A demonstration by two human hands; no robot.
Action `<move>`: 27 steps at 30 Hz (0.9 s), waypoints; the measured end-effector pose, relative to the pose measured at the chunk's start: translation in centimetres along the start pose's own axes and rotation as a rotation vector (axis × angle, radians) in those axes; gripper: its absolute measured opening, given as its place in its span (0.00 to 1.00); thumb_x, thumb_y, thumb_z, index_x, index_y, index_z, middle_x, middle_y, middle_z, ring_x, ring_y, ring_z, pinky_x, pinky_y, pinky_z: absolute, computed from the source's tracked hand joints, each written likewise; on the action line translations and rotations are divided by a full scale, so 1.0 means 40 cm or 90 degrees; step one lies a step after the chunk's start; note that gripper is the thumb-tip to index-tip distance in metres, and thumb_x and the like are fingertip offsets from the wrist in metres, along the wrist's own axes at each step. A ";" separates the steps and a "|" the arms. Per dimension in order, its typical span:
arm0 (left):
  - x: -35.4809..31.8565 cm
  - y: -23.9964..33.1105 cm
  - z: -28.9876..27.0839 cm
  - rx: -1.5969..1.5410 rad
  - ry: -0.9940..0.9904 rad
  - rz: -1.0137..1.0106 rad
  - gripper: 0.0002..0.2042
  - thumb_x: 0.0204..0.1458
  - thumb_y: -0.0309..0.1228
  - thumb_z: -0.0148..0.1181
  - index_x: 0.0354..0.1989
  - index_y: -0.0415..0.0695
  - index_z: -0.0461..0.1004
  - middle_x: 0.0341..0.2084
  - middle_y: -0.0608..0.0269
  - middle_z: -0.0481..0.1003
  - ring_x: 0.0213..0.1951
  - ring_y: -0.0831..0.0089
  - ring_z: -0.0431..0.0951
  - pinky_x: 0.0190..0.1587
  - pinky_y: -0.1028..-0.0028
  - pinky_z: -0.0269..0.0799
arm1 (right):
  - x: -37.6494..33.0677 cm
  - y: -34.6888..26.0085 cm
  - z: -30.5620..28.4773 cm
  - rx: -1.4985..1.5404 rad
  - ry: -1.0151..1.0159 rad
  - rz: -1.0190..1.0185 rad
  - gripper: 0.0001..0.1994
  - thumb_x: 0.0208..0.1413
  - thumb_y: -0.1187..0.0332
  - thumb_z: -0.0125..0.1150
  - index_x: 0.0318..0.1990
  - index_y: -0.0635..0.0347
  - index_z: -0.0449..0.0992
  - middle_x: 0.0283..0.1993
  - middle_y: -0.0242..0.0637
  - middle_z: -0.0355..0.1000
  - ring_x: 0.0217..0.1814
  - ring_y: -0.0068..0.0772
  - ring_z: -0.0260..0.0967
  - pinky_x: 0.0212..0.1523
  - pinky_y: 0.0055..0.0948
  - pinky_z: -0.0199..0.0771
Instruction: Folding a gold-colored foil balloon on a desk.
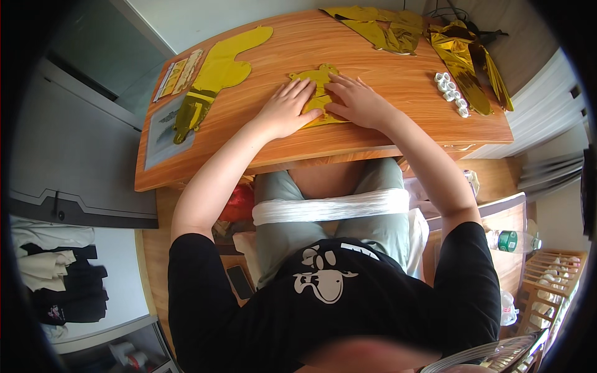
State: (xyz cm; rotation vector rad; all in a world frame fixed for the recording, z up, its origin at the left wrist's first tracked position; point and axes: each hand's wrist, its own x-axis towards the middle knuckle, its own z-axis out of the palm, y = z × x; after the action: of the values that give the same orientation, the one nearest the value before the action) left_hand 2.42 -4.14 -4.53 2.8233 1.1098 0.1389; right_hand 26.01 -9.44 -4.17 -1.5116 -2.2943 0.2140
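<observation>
A flat gold foil balloon (319,79) lies near the middle of the wooden table (398,133). My left hand (287,107) presses flat on its left part, fingers spread. My right hand (357,99) rests palm down on its right part, fingers pointing left. Both hands hide most of the foil; only its top and lower edge show.
More deflated gold foil balloons lie at the table's left (221,68), back (379,28) and right (466,59). A cluster of small white pieces (452,93) sits at the right. Card sheets (177,74) lie at the left edge. A water bottle (513,240) stands on the floor at right.
</observation>
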 end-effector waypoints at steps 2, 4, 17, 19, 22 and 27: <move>-0.001 -0.001 -0.004 -0.001 -0.013 0.000 0.41 0.65 0.63 0.40 0.77 0.45 0.48 0.77 0.52 0.47 0.78 0.54 0.44 0.77 0.57 0.41 | -0.005 0.014 -0.017 -0.002 -0.038 -0.007 0.31 0.66 0.48 0.54 0.68 0.61 0.67 0.76 0.46 0.57 0.79 0.47 0.51 0.78 0.48 0.46; 0.005 -0.004 -0.008 -0.002 -0.023 0.003 0.41 0.66 0.63 0.40 0.78 0.46 0.47 0.77 0.52 0.46 0.78 0.54 0.44 0.77 0.57 0.39 | -0.006 0.030 -0.028 -0.021 -0.048 -0.070 0.30 0.65 0.51 0.57 0.67 0.64 0.67 0.73 0.50 0.61 0.78 0.49 0.52 0.77 0.43 0.49; 0.038 0.075 -0.023 0.034 0.017 0.036 0.46 0.61 0.69 0.41 0.78 0.48 0.44 0.77 0.51 0.49 0.78 0.59 0.43 0.77 0.48 0.29 | -0.012 0.053 -0.005 -0.022 0.008 -0.096 0.31 0.66 0.46 0.55 0.68 0.58 0.67 0.74 0.44 0.61 0.77 0.47 0.54 0.77 0.49 0.48; 0.034 0.063 0.002 0.027 -0.005 0.018 0.49 0.58 0.71 0.42 0.78 0.46 0.44 0.77 0.51 0.48 0.78 0.59 0.43 0.78 0.51 0.32 | -0.010 0.033 -0.011 -0.016 0.000 -0.081 0.29 0.66 0.54 0.58 0.69 0.61 0.65 0.72 0.48 0.62 0.76 0.51 0.56 0.75 0.45 0.53; 0.032 0.058 0.012 -0.012 0.022 0.014 0.49 0.59 0.71 0.42 0.78 0.46 0.43 0.77 0.52 0.47 0.78 0.59 0.42 0.78 0.53 0.33 | -0.008 0.041 -0.027 0.210 0.025 -0.025 0.24 0.66 0.61 0.57 0.66 0.64 0.69 0.69 0.51 0.66 0.72 0.51 0.61 0.71 0.41 0.60; 0.034 0.068 0.003 -0.012 0.000 0.009 0.48 0.59 0.70 0.43 0.78 0.45 0.45 0.78 0.54 0.47 0.79 0.61 0.41 0.78 0.54 0.33 | -0.018 0.128 -0.086 -0.007 0.118 -0.123 0.14 0.64 0.68 0.56 0.54 0.61 0.79 0.59 0.46 0.75 0.62 0.50 0.70 0.63 0.41 0.70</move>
State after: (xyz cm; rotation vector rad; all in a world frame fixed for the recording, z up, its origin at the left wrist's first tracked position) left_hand 5.25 -5.20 -4.21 2.8148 1.0833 0.1500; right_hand 31.97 -8.28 -2.88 -1.2482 -2.2761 0.0073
